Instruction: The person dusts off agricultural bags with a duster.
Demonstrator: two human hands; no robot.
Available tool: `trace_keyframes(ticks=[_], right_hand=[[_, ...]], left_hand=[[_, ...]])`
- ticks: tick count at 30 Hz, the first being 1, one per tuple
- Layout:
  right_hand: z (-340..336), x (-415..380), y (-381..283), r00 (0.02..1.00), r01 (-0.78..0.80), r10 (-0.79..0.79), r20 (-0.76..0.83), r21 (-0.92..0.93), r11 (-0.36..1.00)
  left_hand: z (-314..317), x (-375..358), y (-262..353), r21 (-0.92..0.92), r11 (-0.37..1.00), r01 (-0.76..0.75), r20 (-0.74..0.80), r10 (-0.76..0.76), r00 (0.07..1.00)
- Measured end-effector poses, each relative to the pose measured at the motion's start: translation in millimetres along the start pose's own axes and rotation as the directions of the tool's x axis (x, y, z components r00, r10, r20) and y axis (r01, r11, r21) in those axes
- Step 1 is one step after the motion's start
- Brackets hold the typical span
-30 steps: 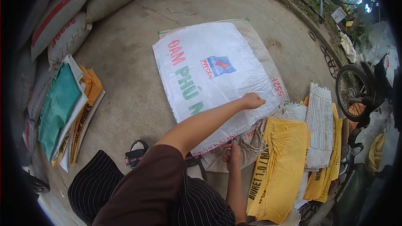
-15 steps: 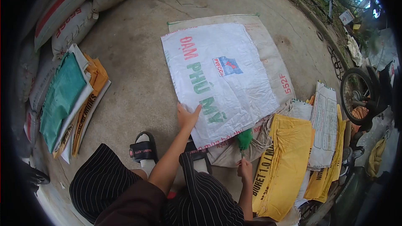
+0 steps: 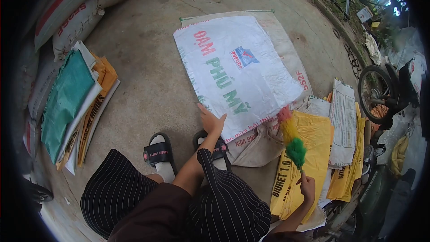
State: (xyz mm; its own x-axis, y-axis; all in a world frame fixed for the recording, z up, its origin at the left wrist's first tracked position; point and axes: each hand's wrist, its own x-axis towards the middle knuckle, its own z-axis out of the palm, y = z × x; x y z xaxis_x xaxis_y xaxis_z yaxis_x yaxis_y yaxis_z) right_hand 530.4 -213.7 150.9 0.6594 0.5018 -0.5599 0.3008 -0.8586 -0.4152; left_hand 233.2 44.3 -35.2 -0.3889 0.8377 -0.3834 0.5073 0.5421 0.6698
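A white woven sack [image 3: 228, 71] with red and green lettering and a blue logo lies flat on top of a beige sack [image 3: 295, 62] on the concrete. My left hand [image 3: 211, 120] rests on the white sack's lower left edge, thumb and fingers spread apart. In my right hand [image 3: 307, 188] is the thin handle of a fluffy duster [image 3: 295, 150], coloured pink, yellow and green. The duster's head slants up over a yellow sack [image 3: 300, 170], its pink tip near the white sack's lower right corner. A crumpled beige sack part [image 3: 255, 148] shows below.
Folded yellow and white sacks [image 3: 344, 125] are piled on the right, near a motorbike wheel [image 3: 377, 94]. Green, white and orange folded sacks [image 3: 67, 103] lean at the left, beside full stacked sacks [image 3: 67, 4]. My sandalled feet [image 3: 160, 152] are close to the white sack.
The duster has come out from beneath the white sack's lower edge and moved right and up, over the yellow sack. My left hand stays at the white sack's edge. The view has shifted slightly.
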Motion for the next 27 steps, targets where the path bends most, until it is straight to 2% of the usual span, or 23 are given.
trace_keyframes(ticks=[1, 2, 3, 4, 6, 7, 9, 10, 12, 14, 15, 17, 18, 19, 20, 21, 23, 24, 26, 27], right_hand=[[-2, 5, -10, 0.999, -0.023, 0.018, -0.038, -0.111, 0.994], [-5, 7, -18, 0.997, -0.044, 0.028, -0.075, -0.222, 0.974], [-17, -1, -28, 0.996, -0.072, 0.052, -0.078, -0.29, 0.954], [-27, -10, -31, 0.996, -0.065, 0.046, -0.072, -0.291, 0.954], [-42, -23, -29, 0.986, 0.067, -0.121, -0.111, -0.401, 0.914], [-44, -24, -29, 0.987, 0.062, -0.116, -0.113, -0.399, 0.915], [-47, -24, -33, 0.991, -0.05, 0.015, -0.132, -0.266, 0.963], [-44, -25, -33, 0.991, -0.057, 0.022, -0.133, -0.268, 0.962], [-31, -21, -37, 0.943, 0.177, -0.233, -0.239, -0.234, 0.956], [-1, -7, -59, 0.947, 0.171, -0.199, -0.251, -0.13, 0.977], [26, 5, -70, 0.928, 0.215, -0.243, -0.284, -0.127, 0.968], [93, 40, -81, 0.893, 0.408, -0.386, -0.229, 0.056, 0.911], [130, 55, -90, 0.836, 0.526, -0.509, -0.204, 0.035, 0.85], [169, 66, -104, 0.801, 0.58, -0.558, -0.215, 0.052, 0.813], [208, 72, -116, 0.82, 0.518, -0.529, -0.22, -0.109, 0.848], [248, 88, -113, 0.813, 0.533, -0.558, -0.166, -0.173, 0.828], [294, 98, -108, 0.771, 0.62, -0.635, -0.058, -0.161, 0.768], [299, 97, -109, 0.767, 0.626, -0.639, -0.059, -0.15, 0.766], [300, 89, -110, 0.815, 0.564, -0.577, -0.056, -0.156, 0.811], [296, 89, -115, 0.813, 0.567, -0.58, -0.052, -0.155, 0.809]], left_hand=[[3, 4, -10, -0.001, 1.0, -0.002, -0.004, 0.002, 1.0], [5, 10, -19, -0.001, 0.998, 0.066, 0.049, -0.066, 0.997], [4, 17, -25, 0.001, 0.991, 0.134, 0.1, -0.133, 0.986], [1, 25, -33, 0.0, 0.991, 0.136, 0.092, -0.136, 0.986], [-10, 35, -47, -0.01, 0.999, 0.032, 0.019, -0.032, 0.999], [-15, 40, -51, -0.039, 0.998, 0.04, -0.024, -0.041, 0.999], [-28, 51, -58, -0.012, 0.999, -0.047, -0.152, 0.044, 0.987], [-38, 58, -60, -0.01, 0.999, -0.03, -0.12, 0.029, 0.992], [-57, 75, -61, -0.007, 1.0, -0.01, -0.091, 0.009, 0.996], [-62, 90, -73, 0.057, 0.998, -0.022, -0.045, 0.025, 0.999], [-63, 93, -77, 0.059, 0.998, -0.024, -0.043, 0.026, 0.999], [-64, 98, -80, 0.063, 0.998, -0.016, 0.026, 0.015, 1.0], [-62, 102, -86, 0.064, 0.998, -0.018, 0.025, 0.017, 1.0], [-58, 107, -96, 0.066, 0.998, -0.003, 0.038, 0.0, 0.999], [-55, 109, -102, 0.068, 0.998, 0.012, 0.051, -0.016, 0.999], [-56, 108, -105, 0.067, 0.998, 0.009, 0.053, -0.012, 0.999], [-61, 117, -101, 0.018, 0.999, 0.035, 0.079, -0.036, 0.996], [-63, 124, -96, 0.021, 0.999, 0.029, 0.069, -0.03, 0.997], [-61, 137, -88, -0.162, 0.986, -0.049, -0.179, 0.02, 0.984], [-62, 145, -78, -0.162, 0.986, -0.047, -0.183, 0.017, 0.983]])
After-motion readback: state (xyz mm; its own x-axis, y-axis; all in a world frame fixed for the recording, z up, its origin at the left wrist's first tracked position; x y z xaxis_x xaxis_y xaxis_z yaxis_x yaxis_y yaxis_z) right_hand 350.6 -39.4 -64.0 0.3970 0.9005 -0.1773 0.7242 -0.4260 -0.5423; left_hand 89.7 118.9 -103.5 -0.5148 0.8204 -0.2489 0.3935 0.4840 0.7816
